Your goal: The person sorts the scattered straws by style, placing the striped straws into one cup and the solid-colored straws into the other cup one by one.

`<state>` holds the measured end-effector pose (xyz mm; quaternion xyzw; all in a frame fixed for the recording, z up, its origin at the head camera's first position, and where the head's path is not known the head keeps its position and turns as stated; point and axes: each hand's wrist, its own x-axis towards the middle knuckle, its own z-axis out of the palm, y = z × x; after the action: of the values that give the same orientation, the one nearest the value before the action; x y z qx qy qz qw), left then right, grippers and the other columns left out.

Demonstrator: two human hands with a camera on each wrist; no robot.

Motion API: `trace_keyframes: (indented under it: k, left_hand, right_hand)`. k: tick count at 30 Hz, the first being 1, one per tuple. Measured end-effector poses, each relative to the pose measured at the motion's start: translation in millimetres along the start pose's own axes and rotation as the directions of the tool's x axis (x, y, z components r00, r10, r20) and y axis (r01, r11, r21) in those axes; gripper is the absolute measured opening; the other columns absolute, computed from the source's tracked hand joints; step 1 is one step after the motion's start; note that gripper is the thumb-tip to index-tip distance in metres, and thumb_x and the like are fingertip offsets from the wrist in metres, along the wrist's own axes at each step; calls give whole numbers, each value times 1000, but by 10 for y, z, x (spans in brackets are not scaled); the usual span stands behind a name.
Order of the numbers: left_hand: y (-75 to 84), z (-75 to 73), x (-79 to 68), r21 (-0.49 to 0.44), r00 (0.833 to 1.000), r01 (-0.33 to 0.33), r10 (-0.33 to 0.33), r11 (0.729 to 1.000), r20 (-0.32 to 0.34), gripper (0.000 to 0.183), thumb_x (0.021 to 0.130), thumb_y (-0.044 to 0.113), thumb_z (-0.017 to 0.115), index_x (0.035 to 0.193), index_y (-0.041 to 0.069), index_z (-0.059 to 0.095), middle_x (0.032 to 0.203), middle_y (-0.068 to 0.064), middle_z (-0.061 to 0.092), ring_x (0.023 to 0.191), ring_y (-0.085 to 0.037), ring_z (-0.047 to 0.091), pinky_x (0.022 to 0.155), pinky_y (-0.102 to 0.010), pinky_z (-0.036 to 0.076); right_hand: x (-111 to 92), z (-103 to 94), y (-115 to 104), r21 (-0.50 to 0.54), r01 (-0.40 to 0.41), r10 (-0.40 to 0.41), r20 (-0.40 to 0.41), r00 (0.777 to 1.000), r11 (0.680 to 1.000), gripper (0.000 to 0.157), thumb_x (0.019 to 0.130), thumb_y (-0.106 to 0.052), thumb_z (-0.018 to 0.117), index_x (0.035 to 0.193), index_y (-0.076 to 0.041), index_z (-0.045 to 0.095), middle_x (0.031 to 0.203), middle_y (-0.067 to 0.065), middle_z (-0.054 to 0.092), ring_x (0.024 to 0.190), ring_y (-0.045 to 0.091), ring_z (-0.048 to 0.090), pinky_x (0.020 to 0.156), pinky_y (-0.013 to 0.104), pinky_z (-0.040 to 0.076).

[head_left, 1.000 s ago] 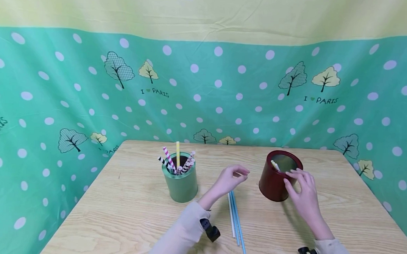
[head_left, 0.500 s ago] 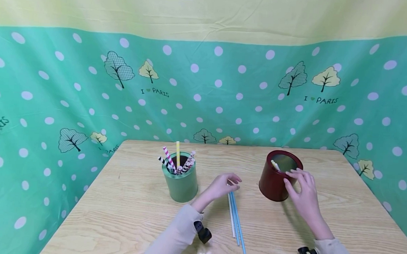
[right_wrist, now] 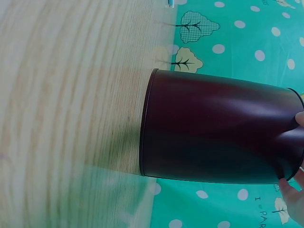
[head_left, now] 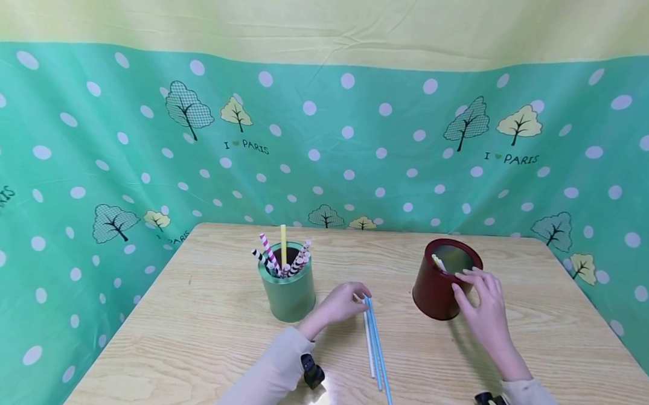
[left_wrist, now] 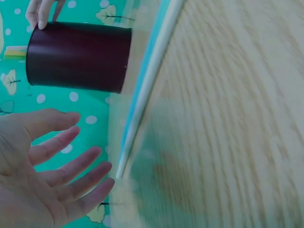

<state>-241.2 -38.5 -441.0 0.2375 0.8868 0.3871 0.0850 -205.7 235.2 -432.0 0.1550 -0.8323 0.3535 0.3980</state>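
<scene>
My left hand [head_left: 344, 302] hovers at the far end of the loose straws, fingers relaxed and slightly bent. In the left wrist view a gap shows between its fingers [left_wrist: 90, 194] and the straws. Two blue straws [head_left: 376, 350] and a white straw [head_left: 369, 346] lie side by side on the table. At the right, my right hand [head_left: 483, 303] holds the rim of a dark red can [head_left: 435, 292], which stands upright. Short pale straw ends [head_left: 438, 263] show inside that can. The right wrist view has only fingertips [right_wrist: 287, 190] at the can's rim.
A green can [head_left: 290, 297] stands left of my left hand, with several striped straws [head_left: 268, 251] and a yellow straw [head_left: 283, 246] sticking up. The wooden table [head_left: 188, 341] ends at a polka-dot curtain [head_left: 348, 149] behind.
My left hand has moved left, down and nearer to the far ends of the straws. The right hand and the dark red can have stayed put.
</scene>
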Motion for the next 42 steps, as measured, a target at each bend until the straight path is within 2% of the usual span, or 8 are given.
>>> trace_keyframes:
  k: [5, 10, 20, 29, 42]
  left_hand:
    - [-52, 11, -4, 38, 1000, -2, 3, 999, -26, 20, 76, 7, 65, 94, 0, 62, 92, -13, 61, 84, -26, 58, 68, -24, 45]
    - [-68, 31, 7, 67, 999, 26, -24, 997, -36, 20, 74, 9, 67, 91, 0, 62, 86, -12, 61, 80, -23, 57, 66, -23, 44]
    - [-112, 99, 35, 46, 994, 97, -95, 994, -47, 21, 71, 10, 71, 87, 1, 60, 75, -6, 59, 66, -13, 52, 58, -21, 42]
    - [-171, 116, 77, 34, 994, 102, -101, 994, -47, 20, 70, 8, 71, 84, 0, 60, 72, -4, 58, 62, -10, 50, 56, -20, 41]
    - [-182, 155, 114, 73, 994, 106, -104, 992, -33, 21, 69, 9, 72, 84, 1, 60, 70, -2, 51, 61, -9, 43, 55, -20, 38]
  right_hand:
    - [4, -1, 1, 3, -2, 2, 0, 1000, 1000, 28, 66, 11, 67, 93, 4, 62, 101, 19, 54, 105, 36, 42, 93, 12, 21]
    - [0, -5, 1, -1, -6, 6, 6, 1000, 1000, 28, 67, 11, 67, 93, 4, 62, 101, 19, 54, 105, 36, 41, 93, 13, 22]
    - [-6, -3, -1, 0, -5, 5, 7, 1000, 1000, 28, 66, 11, 67, 93, 4, 62, 101, 20, 54, 105, 37, 41, 93, 11, 21]
    - [-4, -2, -1, -4, -1, 1, 5, 1000, 1000, 29, 66, 11, 67, 93, 4, 62, 101, 20, 54, 105, 37, 41, 93, 13, 21]
    - [-9, 1, 8, -7, -4, 4, 6, 1000, 1000, 28, 66, 10, 67, 93, 4, 62, 102, 20, 54, 105, 36, 41, 93, 13, 21]
